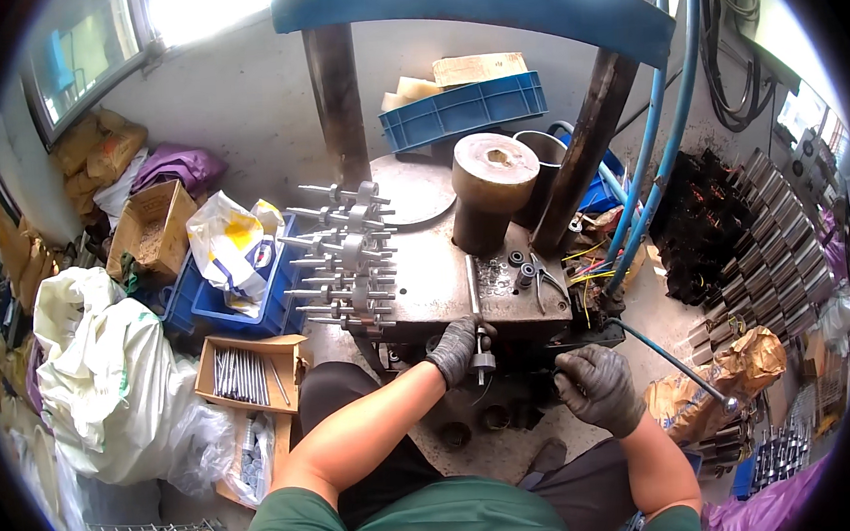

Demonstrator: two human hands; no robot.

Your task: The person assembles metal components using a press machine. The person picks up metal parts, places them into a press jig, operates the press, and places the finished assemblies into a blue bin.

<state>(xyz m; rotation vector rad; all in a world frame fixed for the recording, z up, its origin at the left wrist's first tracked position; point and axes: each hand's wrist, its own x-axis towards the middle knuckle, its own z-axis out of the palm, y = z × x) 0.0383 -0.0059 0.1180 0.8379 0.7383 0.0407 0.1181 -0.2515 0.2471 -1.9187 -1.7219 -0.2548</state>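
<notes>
My left hand, in a dark grey glove, is closed round a metal shaft with a thicker round collar, at the front edge of the steel worktable. Just beyond it a steel rod lies on the table, pointing away from me. My right hand, gloved too, is curled up to the right, apart from the shaft; what its fingers hold, if anything, is hidden. Several similar shafts with round cores are stacked along the table's left side. Pliers and small ring bearings lie on the right.
A thick steel cylinder rises from the table between posts under a blue crossbeam. A cardboard box of thin rods sits at my left, near a white sack. A lever with a ball end slants at my right, beside blue hoses.
</notes>
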